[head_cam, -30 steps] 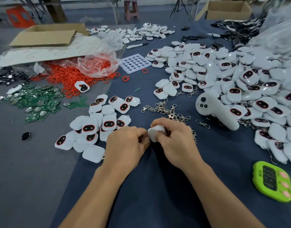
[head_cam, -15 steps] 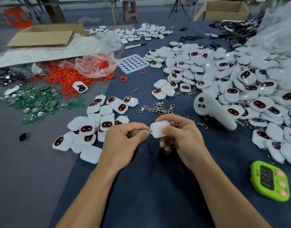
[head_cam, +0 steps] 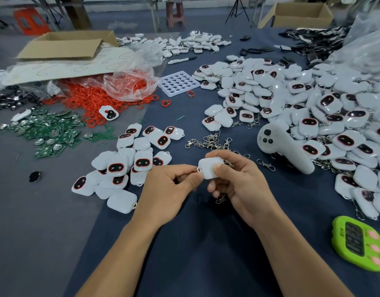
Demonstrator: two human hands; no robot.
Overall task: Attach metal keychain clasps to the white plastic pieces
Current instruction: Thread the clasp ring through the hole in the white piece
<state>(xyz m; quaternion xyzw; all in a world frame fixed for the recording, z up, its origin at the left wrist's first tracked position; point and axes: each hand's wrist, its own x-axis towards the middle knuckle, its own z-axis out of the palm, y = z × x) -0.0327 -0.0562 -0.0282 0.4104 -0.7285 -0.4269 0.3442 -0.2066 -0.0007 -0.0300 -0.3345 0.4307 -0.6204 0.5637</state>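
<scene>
1. White plastic piece is held up between both hands over the near middle of the surface, its plain back facing up.
2. Right hand grips it, thumb pressed on top and fingers curled beneath. A metal clasp dangles under this hand.
3. Left hand pinches with thumb and forefinger at the piece's left corner, on a bit of metal too small to make out.
4. Just beyond the hands lies a tangle of loose clasps.
5. Left of that is a small pile of white pieces. Toward the right edge spreads a large heap, with a white controller lying against it.
6. A green timer sits by the near right corner. Orange rings and green circuit boards lie toward the left edge.
</scene>
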